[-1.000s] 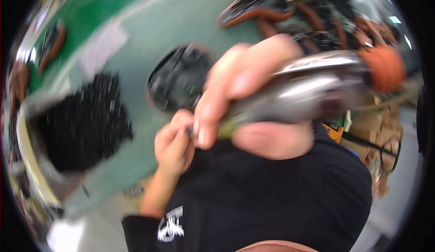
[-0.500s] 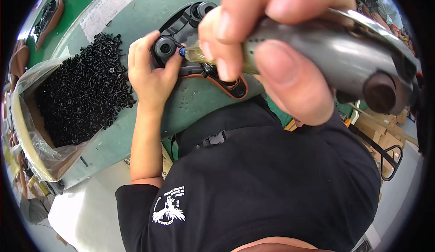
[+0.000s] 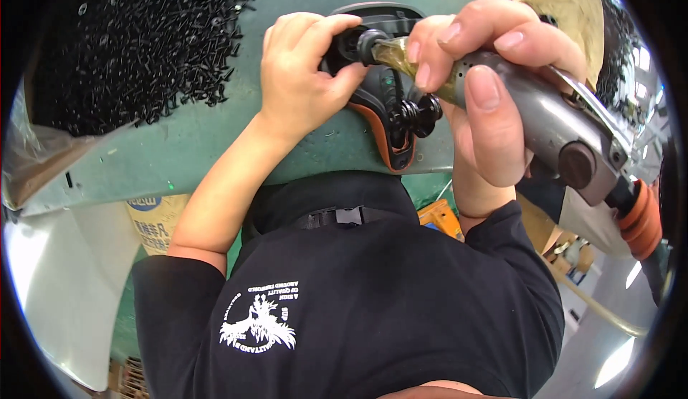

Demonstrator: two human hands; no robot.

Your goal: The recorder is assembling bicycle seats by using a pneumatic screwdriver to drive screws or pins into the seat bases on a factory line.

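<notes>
An upturned bicycle saddle (image 3: 371,116), black underneath with an orange-brown edge, lies on the bench with its narrow nose toward me. My left hand (image 3: 297,76) grips its wide end on the left, thumb and fingers curled about a round black mount. In my right hand (image 3: 496,126) is a grey power screwdriver (image 3: 548,112), its front wrapped in yellowish tape. The driver's tip meets a round black piece (image 3: 369,46) beside my left fingertips; the bit itself is hidden. A black ribbed clamp-like part (image 3: 419,116) sits over the saddle's middle.
A large heap of black screws (image 3: 143,48) fills the left, with clear plastic (image 3: 64,152) at its edge. The green bench (image 3: 208,141) ends just before my body. A tan bag (image 3: 562,12) stands at the far right. An orange hose fitting (image 3: 640,220) trails from the driver.
My view has shifted, so the screws stand higher at left. The driver's blue tip, visible before, is now hidden at a round black piece. Both hands keep their holds.
</notes>
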